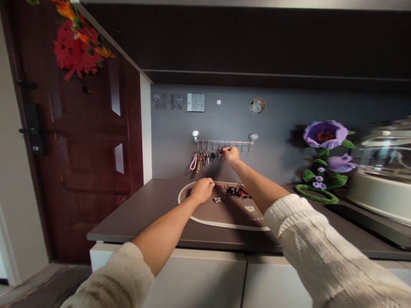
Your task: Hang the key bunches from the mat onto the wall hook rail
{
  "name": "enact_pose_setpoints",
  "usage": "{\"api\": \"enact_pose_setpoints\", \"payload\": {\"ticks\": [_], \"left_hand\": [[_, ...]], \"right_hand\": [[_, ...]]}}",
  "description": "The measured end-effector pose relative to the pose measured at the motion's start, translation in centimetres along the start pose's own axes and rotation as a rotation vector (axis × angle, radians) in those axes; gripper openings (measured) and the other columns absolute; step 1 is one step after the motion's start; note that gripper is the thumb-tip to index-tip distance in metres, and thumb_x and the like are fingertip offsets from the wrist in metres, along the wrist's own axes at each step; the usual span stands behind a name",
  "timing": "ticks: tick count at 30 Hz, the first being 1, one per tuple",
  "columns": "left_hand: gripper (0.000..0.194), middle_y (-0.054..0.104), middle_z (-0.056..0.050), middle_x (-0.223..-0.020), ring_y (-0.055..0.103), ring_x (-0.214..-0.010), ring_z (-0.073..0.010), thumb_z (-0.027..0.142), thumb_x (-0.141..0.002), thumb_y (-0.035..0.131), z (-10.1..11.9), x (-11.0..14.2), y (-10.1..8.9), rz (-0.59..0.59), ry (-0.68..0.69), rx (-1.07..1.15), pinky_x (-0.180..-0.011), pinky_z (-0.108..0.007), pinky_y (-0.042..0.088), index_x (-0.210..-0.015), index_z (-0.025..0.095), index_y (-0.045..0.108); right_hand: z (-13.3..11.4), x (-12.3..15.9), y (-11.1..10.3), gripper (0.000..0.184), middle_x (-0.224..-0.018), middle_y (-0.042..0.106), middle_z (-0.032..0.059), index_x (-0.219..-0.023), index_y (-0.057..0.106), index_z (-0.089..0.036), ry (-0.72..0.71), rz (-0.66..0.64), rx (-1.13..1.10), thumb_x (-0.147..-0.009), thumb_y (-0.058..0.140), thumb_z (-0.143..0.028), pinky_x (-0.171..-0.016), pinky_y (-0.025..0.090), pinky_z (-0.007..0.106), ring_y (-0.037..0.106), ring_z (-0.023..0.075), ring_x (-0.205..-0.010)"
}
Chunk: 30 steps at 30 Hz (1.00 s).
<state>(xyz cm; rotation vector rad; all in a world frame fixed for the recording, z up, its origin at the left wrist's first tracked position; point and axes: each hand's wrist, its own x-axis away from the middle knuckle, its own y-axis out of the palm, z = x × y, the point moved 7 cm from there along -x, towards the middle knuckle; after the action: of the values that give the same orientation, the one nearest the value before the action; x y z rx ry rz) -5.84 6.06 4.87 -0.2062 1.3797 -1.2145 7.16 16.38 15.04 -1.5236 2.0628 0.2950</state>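
Observation:
My right hand [231, 156] is raised to the metal hook rail [224, 142] on the grey wall. Its fingertips pinch a small dark key [220, 152] just under the hooks. Left of it, several key bunches [205, 156] hang from the rail, along with a pink strap loop [193, 162] and a patterned fob [199, 164]. Low over the left part of the brown mat [205, 217], my left hand [203, 190] has its fingers curled together; whatever they may hold is hidden. Beside it lies a pile of keys [236, 191] with something red among them.
The mat lies on a dark countertop [135, 214] above white cabinet doors [205, 273]. Purple fabric flowers [326, 134] and a clear-domed appliance [382, 171] stand at the right. An overhead cabinet [244, 42] juts out above. A dark red door [86, 171] is at the left.

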Motion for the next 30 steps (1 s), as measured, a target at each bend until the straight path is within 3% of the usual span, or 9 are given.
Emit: {"api": "enact_pose_setpoints", "payload": {"ticks": [3, 7, 24, 30], "left_hand": [[0.024, 0.065, -0.006, -0.085, 0.057, -0.081, -0.0161, 0.022, -0.083, 0.038, 0.1, 0.0, 0.0, 0.001, 0.000, -0.004, -0.072, -0.026, 0.039, -0.082, 0.017, 0.061], [0.024, 0.065, -0.006, -0.085, 0.057, -0.081, -0.0164, 0.022, -0.083, 0.037, 0.1, -0.1, 0.1, 0.002, 0.006, -0.005, -0.072, -0.026, 0.039, -0.082, 0.017, 0.061], [0.024, 0.065, -0.006, -0.086, 0.057, -0.081, -0.0162, 0.023, -0.083, 0.038, 0.1, -0.2, 0.1, -0.008, -0.008, 0.008, -0.073, -0.026, 0.040, -0.083, 0.017, 0.061], [0.024, 0.065, -0.006, -0.085, 0.057, -0.080, -0.0160, 0.024, -0.083, 0.039, -0.1, -0.2, 0.2, -0.001, -0.012, 0.019, -0.072, -0.026, 0.040, -0.082, 0.017, 0.062]], "right_hand": [[0.7, 0.4, 0.2, 0.011, -0.063, 0.058, 0.0029, -0.069, 0.053, -0.014, 0.151, 0.039, -0.113, -0.075, 0.044, -0.010, -0.050, 0.047, 0.023, 0.055, 0.0088, -0.050], [0.9, 0.7, 0.5, 0.009, -0.058, 0.055, 0.0016, -0.069, 0.053, -0.013, 0.203, 0.061, -0.174, -0.075, 0.047, -0.011, -0.049, 0.048, 0.022, 0.054, 0.0079, -0.047], [2.2, 1.1, 0.9, 0.006, -0.058, 0.054, 0.0015, -0.072, 0.057, -0.012, 0.227, 0.092, -0.144, -0.074, 0.051, -0.011, -0.047, 0.049, 0.019, 0.052, 0.0080, -0.049], [2.6, 0.7, 1.1, 0.013, -0.057, 0.055, 0.0018, -0.066, 0.053, -0.015, 0.211, 0.019, -0.118, -0.077, 0.047, -0.015, -0.052, 0.050, 0.023, 0.054, 0.0093, -0.051]]}}
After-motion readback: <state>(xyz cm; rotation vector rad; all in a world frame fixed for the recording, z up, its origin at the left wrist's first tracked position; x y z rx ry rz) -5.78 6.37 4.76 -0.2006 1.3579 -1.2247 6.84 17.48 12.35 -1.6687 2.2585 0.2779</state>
